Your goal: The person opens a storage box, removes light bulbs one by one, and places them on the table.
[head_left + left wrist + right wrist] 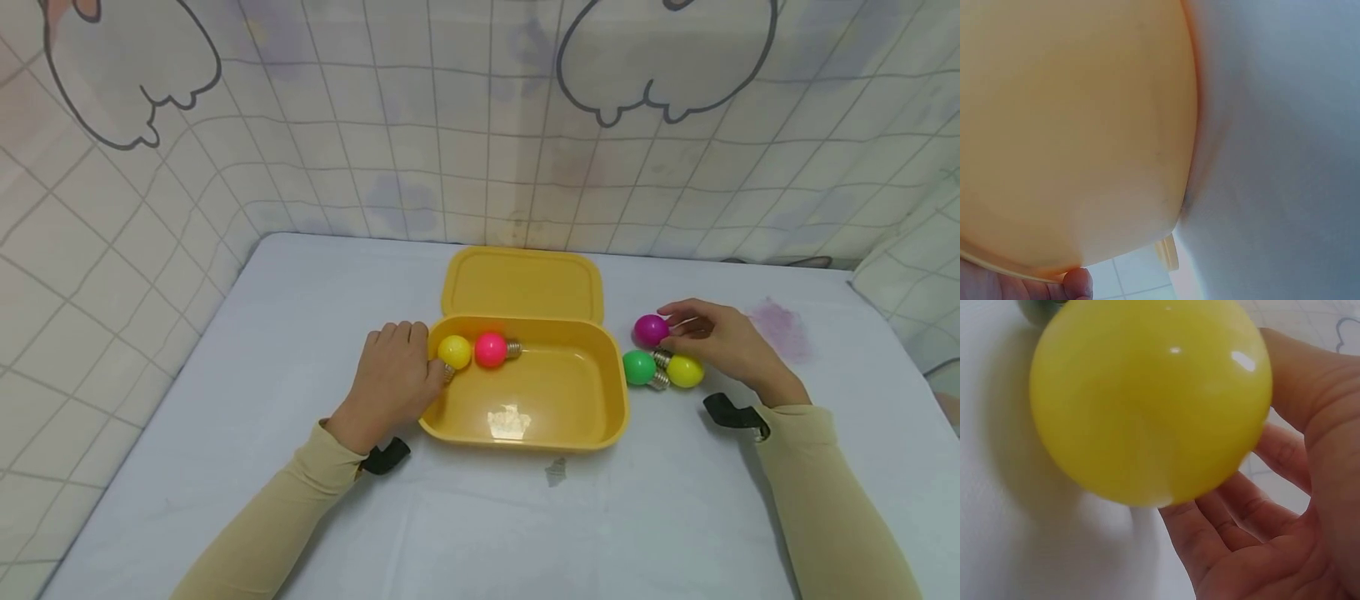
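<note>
Purple bulb (650,331) probably light, slippery; pinch by sides. Left hand (393,375) grips box (562,387); right hand (716,337) at bulb, hold unclear.

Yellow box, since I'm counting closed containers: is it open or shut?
Open: the lid sits behind the box, and a pink bulb and a yellow bulb show inside.

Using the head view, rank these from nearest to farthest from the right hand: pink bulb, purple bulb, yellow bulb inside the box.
1. Purple bulb: right of the box, by the right hand.
2. Pink bulb: inside, left of centre.
3. Yellow bulb: inside, farther left, by the left hand.
</note>
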The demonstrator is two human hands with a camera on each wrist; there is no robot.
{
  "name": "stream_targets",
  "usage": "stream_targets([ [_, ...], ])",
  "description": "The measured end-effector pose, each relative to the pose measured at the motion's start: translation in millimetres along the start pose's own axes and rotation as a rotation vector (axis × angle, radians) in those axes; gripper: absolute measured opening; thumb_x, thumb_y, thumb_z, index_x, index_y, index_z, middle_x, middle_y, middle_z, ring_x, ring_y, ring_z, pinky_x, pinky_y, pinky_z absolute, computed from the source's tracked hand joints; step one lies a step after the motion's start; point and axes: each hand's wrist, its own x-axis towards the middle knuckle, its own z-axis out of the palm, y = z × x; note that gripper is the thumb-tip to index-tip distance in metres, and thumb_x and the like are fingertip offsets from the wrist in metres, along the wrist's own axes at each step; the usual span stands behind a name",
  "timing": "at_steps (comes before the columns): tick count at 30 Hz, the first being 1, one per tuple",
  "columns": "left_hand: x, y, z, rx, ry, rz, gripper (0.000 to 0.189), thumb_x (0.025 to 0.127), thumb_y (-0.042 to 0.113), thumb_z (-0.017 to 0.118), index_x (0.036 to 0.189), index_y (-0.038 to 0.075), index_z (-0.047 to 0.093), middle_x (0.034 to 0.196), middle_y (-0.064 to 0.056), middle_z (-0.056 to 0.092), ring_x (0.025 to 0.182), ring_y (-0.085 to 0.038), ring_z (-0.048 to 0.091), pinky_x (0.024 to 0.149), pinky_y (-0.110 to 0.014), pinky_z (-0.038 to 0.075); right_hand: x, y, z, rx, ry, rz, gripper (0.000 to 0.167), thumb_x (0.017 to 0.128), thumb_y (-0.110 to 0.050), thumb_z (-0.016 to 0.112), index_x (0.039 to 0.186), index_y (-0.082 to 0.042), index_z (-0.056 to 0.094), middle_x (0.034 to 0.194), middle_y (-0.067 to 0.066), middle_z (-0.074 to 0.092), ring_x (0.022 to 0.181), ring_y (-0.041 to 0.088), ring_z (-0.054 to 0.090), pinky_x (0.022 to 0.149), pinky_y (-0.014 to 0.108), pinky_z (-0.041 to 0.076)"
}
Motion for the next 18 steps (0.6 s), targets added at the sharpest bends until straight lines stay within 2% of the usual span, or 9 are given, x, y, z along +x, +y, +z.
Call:
stream_targets([
  [7, -0.4, 0.5, -0.3, 0.005, 0.011, 0.007, 0.018, 0.090, 0.021, 0.052, 0.084, 0.004, 0.047, 0.072, -0.008, 0.042, 0.067, -0.026, 0.039, 0.066, -0.034, 0.027, -2.9, -2, -2, 0.023, 0.006, 0.008, 0.054, 0.096, -0.039, 0.072, 0.142, -0.016, 0.056, 0.139, 0.016, 0.063, 0.122, 0.033, 0.061, 0.089, 0.021, 0.049],
  [13, -1.5, -0.1, 0.5, -0.004, 0.017, 0.008, 0.018, 0.090, 0.020, 0.052, 0.083, 0.004, 0.046, 0.072, -0.008, 0.041, 0.066, -0.025, 0.038, 0.065, -0.033, 0.026, -6.1, -6, -2, 0.024, 0.042, -0.012, 0.054, 0.095, -0.039, 0.072, 0.141, -0.015, 0.057, 0.136, 0.016, 0.064, 0.120, 0.032, 0.062, 0.084, 0.012, 0.047],
  [16, -1.3, -0.7, 1.6, -0.004, 0.022, 0.012, 0.018, 0.090, 0.020, 0.052, 0.083, 0.005, 0.046, 0.072, -0.008, 0.041, 0.066, -0.025, 0.038, 0.065, -0.033, 0.026, -8.1, -8, -2, 0.007, 0.082, -0.038, 0.052, 0.096, -0.039, 0.072, 0.140, -0.015, 0.059, 0.131, 0.015, 0.066, 0.114, 0.025, 0.064, 0.083, 0.007, 0.046],
  [18, -0.9, -1.0, 2.1, -0.001, 0.030, 0.018, 0.018, 0.090, 0.021, 0.052, 0.083, 0.005, 0.046, 0.072, -0.007, 0.041, 0.066, -0.025, 0.038, 0.065, -0.033, 0.026, -9.6, -11, -2, -0.004, 0.112, -0.058, 0.051, 0.096, -0.038, 0.071, 0.139, -0.015, 0.060, 0.128, 0.014, 0.068, 0.107, 0.015, 0.064, 0.082, 0.005, 0.045],
])
